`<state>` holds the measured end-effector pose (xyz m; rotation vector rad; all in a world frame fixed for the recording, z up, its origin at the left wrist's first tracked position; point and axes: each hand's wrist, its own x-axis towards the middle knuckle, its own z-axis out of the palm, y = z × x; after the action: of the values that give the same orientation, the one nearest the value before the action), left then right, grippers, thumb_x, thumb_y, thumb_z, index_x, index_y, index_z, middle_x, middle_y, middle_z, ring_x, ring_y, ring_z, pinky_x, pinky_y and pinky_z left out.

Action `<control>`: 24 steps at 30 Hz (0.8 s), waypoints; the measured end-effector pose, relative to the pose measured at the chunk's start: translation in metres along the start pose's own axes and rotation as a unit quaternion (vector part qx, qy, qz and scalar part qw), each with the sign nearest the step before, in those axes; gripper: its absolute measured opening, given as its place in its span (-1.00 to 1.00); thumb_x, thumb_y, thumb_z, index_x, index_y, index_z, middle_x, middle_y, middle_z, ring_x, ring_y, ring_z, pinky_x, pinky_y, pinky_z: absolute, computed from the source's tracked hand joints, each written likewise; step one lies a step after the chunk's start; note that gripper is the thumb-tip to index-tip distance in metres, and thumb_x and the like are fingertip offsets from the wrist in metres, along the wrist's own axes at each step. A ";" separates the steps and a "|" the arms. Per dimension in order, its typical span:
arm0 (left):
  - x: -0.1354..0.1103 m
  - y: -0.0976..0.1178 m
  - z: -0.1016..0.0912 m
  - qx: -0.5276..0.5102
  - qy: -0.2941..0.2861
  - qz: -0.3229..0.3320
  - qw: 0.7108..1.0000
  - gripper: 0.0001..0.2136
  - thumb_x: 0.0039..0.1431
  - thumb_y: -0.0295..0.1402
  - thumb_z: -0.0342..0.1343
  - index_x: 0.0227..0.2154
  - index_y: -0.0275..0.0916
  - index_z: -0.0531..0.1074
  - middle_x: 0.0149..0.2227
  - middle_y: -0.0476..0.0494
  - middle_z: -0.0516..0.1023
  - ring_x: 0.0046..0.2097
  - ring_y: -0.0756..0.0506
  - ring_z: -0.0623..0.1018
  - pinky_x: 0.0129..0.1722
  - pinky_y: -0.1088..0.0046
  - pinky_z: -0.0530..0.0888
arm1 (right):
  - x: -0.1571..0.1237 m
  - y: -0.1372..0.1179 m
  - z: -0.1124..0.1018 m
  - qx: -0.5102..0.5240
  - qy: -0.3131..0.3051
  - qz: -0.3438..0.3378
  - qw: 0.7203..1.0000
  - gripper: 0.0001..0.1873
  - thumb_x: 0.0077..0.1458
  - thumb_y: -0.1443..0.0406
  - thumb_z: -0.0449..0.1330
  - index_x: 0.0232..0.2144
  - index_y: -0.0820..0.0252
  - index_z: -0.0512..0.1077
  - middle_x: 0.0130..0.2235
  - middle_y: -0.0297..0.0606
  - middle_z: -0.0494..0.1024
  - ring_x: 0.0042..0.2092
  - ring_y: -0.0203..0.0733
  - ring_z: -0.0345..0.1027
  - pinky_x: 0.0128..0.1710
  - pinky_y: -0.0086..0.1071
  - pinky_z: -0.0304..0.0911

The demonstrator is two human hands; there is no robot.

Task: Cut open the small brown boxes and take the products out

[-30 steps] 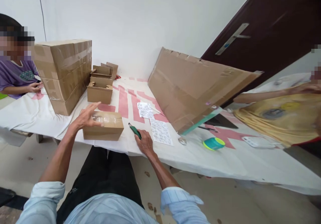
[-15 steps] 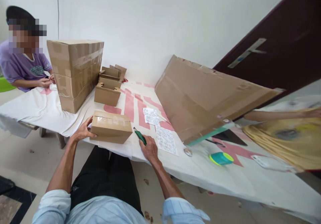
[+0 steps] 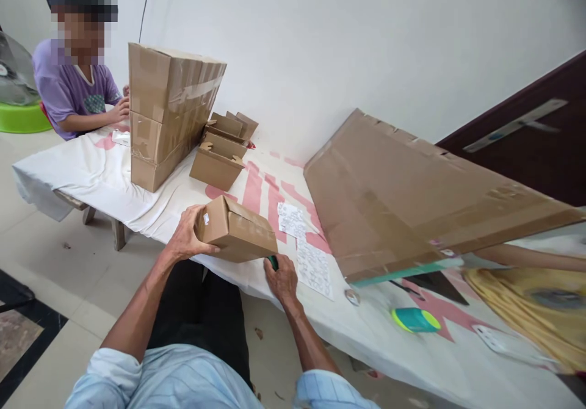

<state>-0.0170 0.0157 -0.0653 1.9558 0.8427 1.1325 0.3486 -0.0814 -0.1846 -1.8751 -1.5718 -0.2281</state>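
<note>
My left hand grips the left end of a small closed cardboard box, thumb on the near side and fingers over the back. The box is tilted, and a small white label shows on its left end. My right hand is closed around a green box cutter just below the right end of the box. Most of the cutter is hidden by the fingers and the box. White sticker sheets lie on the cloth to the right of that hand.
Stacked cardboard boxes and open small boxes stand behind on the table cloth. A large cardboard panel leans at right, near a tape roll and teal cup. One person sits left; another's arm shows right.
My left hand has tilted and turned the box so its left end faces me. The right hand with the cutter has moved in under the right end. My view has shifted left.
</note>
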 end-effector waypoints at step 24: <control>-0.002 0.049 0.040 0.102 0.058 0.047 0.992 0.09 -0.27 -0.10 0.64 0.36 -0.21 0.27 0.39 -0.52 0.34 0.42 -0.56 0.33 0.35 -0.24 0.35 | 0.120 -0.252 -0.142 -0.069 -0.075 -0.404 0.909 -0.77 0.36 0.42 0.16 -0.25 0.13 0.61 -0.14 -0.11 0.61 -0.04 0.00 0.38 0.00 -0.15 0.32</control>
<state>0.0267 -0.0216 -0.0400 2.1321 0.9702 1.2676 0.1858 -0.0559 0.0820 -1.2461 -2.4291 -0.5746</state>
